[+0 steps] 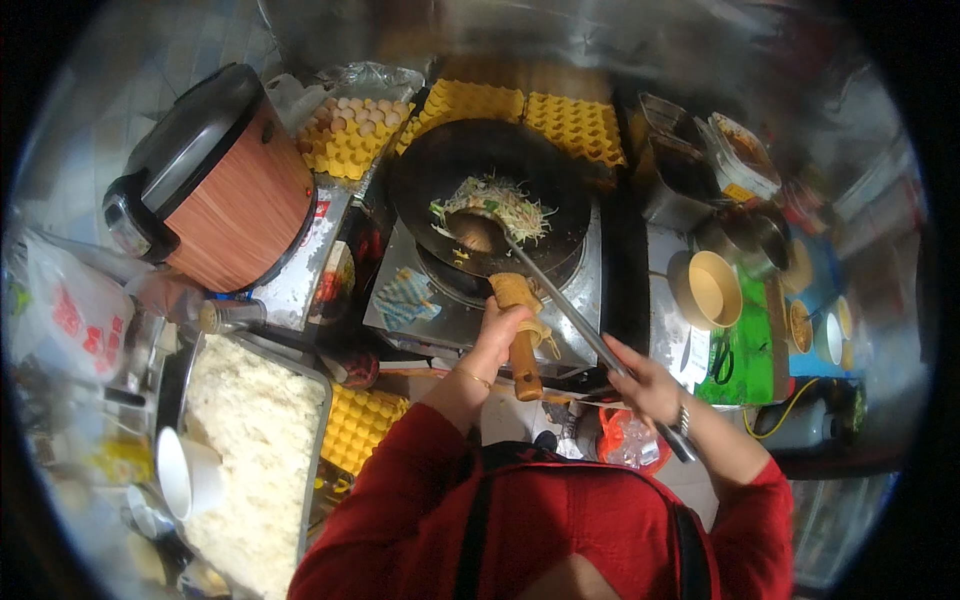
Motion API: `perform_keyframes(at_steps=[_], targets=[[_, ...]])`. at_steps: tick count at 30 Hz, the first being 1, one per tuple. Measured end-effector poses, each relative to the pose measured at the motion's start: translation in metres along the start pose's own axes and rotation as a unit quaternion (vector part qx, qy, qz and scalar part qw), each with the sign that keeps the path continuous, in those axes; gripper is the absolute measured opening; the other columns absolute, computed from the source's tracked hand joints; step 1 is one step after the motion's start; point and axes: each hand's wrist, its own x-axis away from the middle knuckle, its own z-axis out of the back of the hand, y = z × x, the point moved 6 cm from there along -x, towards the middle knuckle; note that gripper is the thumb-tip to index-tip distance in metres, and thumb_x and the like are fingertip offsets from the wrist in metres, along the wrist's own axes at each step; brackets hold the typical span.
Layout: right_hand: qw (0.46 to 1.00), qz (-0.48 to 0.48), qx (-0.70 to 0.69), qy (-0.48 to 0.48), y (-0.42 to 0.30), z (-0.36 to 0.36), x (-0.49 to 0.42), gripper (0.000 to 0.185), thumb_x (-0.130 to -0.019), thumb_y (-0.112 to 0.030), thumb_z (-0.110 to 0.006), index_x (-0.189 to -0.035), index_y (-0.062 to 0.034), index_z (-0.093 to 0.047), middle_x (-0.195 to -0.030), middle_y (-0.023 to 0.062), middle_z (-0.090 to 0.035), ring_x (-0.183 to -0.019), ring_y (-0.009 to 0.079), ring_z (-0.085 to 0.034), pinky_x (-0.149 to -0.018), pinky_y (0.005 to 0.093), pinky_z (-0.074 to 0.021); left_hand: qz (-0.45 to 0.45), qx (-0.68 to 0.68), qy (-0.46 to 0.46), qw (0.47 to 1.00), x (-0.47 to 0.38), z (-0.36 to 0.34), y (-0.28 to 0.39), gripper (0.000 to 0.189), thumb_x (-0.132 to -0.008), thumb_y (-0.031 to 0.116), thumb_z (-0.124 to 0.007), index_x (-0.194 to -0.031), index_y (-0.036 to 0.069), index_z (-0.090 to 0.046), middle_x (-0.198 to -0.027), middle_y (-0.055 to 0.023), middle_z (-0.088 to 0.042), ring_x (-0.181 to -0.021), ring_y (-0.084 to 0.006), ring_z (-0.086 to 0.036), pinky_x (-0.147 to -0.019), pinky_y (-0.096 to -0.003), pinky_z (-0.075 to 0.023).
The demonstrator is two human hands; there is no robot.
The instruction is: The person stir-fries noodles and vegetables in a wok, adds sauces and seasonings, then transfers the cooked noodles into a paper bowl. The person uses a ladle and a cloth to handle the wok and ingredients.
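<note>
A dark wok point(480, 146) sits on the stove's burner, straight ahead of me. Bean sprouts with bits of green point(517, 210) lie in its bottom. My left hand point(496, 334) grips the wok's handle point(527, 371), which is wooden at its end and wrapped in cloth nearer the pan. A metal ladle point(551, 289) slants across the wok's near rim, its bowl down against the sprouts. Around the ladle's shaft, close to its rear end, is my right hand point(645, 379); its fingers are partly extended along the shaft.
A large wood-patterned rice cooker point(232, 187) stands on the left. Below it, a metal tray point(326, 420) holds cooked rice, with a white tub point(187, 476) resting in it. Yellow trays, one with eggs point(367, 116), line the back. On the right are a brown bowl point(706, 291) and sauce containers point(742, 154).
</note>
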Motion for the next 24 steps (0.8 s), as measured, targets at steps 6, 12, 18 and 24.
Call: perform_keyframes(at_steps=[6,12,18,24], targets=[[0.999,-0.020,-0.019,-0.019,-0.016,-0.004,-0.010,0.050,-0.090,-0.017,-0.047,-0.136,-0.0111,-0.028,-0.075,0.0057,-0.059,-0.063,0.0147,-0.057,-0.060,0.0255,-0.0475,0.010,-0.019,0.001,1.000,-0.002,0.001,-0.002,0.041,-0.072,0.004,-0.059,-0.108,0.003,-0.039,-0.092,-0.0115,-0.054,-0.080,-0.0241,-0.058,-0.064,-0.0370,-0.0504],[0.970,-0.138,-0.160,-0.124,0.005,-0.019,0.003,0.053,-0.090,-0.018,-0.046,-0.138,-0.0204,-0.023,-0.059,0.0007,-0.048,-0.045,0.0067,-0.048,-0.036,0.0248,-0.0384,-0.006,0.022,-0.017,1.000,-0.001,-0.001,-0.003,0.041,-0.073,0.004,-0.060,-0.107,0.003,-0.038,-0.093,-0.0119,-0.053,-0.078,-0.0236,-0.058,-0.063,-0.0372,-0.0505],[0.978,-0.059,-0.196,-0.049,0.038,-0.035,-0.071,0.056,-0.088,-0.024,-0.049,-0.138,-0.0218,-0.023,-0.054,0.0019,-0.046,-0.035,0.0102,-0.041,-0.032,0.0258,-0.0357,-0.017,0.005,-0.003,1.000,0.002,-0.002,0.001,0.040,-0.073,0.004,-0.059,-0.107,0.003,-0.039,-0.093,-0.0108,-0.053,-0.079,-0.0231,-0.058,-0.062,-0.0360,-0.0503],[0.994,-0.030,-0.100,-0.017,0.013,-0.016,-0.084,0.054,-0.089,-0.018,-0.048,-0.137,-0.0219,-0.026,-0.052,-0.0006,-0.043,-0.033,0.0088,-0.038,-0.031,0.0237,-0.0336,0.004,-0.002,-0.024,1.000,0.003,-0.002,0.008,0.039,-0.072,0.004,-0.060,-0.106,0.003,-0.040,-0.092,-0.0108,-0.054,-0.078,-0.0233,-0.059,-0.060,-0.0364,-0.0503]])
